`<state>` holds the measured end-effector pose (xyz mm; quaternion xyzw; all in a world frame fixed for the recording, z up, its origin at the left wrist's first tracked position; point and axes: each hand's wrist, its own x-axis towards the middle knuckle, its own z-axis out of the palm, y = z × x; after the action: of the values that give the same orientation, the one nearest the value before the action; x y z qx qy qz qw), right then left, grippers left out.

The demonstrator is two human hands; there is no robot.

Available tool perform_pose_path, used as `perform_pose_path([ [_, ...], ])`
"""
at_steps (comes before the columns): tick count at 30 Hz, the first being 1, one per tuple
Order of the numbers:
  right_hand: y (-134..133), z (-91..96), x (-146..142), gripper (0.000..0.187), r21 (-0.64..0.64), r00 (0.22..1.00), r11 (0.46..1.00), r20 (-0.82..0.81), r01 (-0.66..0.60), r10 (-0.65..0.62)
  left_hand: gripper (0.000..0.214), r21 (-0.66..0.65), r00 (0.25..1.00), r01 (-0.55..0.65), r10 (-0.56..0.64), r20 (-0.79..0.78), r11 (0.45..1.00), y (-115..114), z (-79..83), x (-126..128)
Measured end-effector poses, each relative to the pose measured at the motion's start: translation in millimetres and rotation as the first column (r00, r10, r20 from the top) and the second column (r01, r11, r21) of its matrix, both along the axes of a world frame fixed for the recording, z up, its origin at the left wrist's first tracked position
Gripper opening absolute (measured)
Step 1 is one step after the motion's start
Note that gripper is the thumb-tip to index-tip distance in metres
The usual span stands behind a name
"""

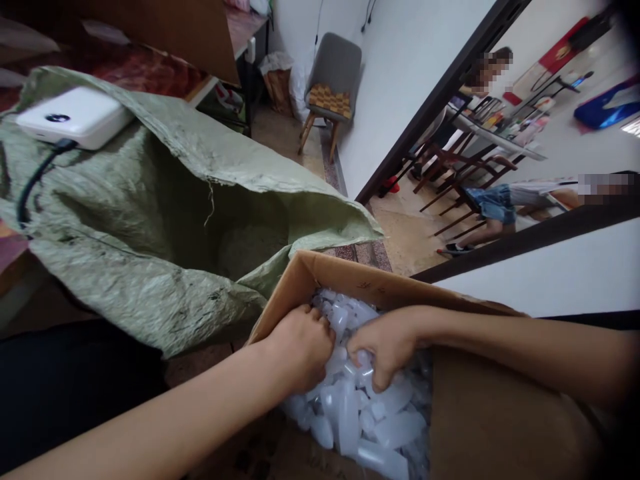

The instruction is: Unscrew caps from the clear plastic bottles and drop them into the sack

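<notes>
An open cardboard box [350, 277] at the lower middle is filled with several small translucent white plastic bottles [370, 427]. My left hand [300, 347] reaches into the box from the lower left, its fingers curled down among the bottles. From the right my right hand [387, 347] comes in beside it, fingers closed around bottles in the pile. The two hands almost touch. What sits inside each fist is hidden by the fingers.
A large green woven sack [165, 220] lies open to the left of the box. On it rests a white power bank [75, 117] with a black cable. Behind stand a grey chair [333, 80], a doorway, and wooden chairs with seated people beyond.
</notes>
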<state>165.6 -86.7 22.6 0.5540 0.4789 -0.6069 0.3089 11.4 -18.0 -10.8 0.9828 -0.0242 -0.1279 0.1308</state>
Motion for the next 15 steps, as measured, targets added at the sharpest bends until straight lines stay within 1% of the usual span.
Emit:
perform_pose_path([
  [1,-1.1,-1.3,4.0,0.042,-0.062,0.994,0.994,-0.063,0.089,-0.093,0.029,-0.013,0.999,0.003,-0.003,-0.035,1.0,-2.0,4.5,0.4],
  [2,-3.0,-2.9,7.7,0.047,-0.142,0.974,0.975,-0.122,0.171,-0.189,0.03,-0.025,0.997,0.008,-0.01,-0.072,1.0,-4.2,8.6,0.8],
  [3,-5.3,-4.5,10.8,0.052,-0.232,0.944,0.943,-0.172,0.238,-0.28,0.032,-0.035,0.994,0.015,-0.019,-0.111,0.999,-6.3,12.2,1.2],
  [4,-7.5,-6.0,13.2,0.055,-0.321,0.908,0.903,-0.211,0.287,-0.363,0.032,-0.044,0.988,0.022,-0.029,-0.149,0.999,-8.3,15.1,1.4],
  [6,-10.5,-7.9,15.4,0.057,-0.479,0.819,0.808,-0.27,0.342,-0.507,0.032,-0.066,0.975,0.042,-0.055,-0.215,0.997,-11.6,18.6,1.4],
  [9,-10.5,-8.7,13.2,0.052,-0.649,0.663,0.673,-0.332,0.355,-0.671,0.029,-0.091,0.953,0.069,-0.093,-0.29,0.993,-15.1,19.2,0.1],
  [11,-9.3,-9.0,9.9,0.05,-0.729,0.572,0.602,-0.354,0.327,-0.74,0.027,-0.098,0.94,0.083,-0.111,-0.324,0.992,-17.3,17.9,-1.5],
  [13,-8.9,-9.3,6.2,0.048,-0.78,0.513,0.555,-0.364,0.289,-0.778,0.024,-0.118,0.93,0.097,-0.133,-0.344,0.988,-19.8,16.3,-3.9],
  [15,-9.8,-8.7,2.8,0.046,-0.805,0.481,0.531,-0.368,0.263,-0.796,0.024,-0.163,0.925,0.108,-0.159,-0.345,0.981,-22.7,14.2,-6.7],
])
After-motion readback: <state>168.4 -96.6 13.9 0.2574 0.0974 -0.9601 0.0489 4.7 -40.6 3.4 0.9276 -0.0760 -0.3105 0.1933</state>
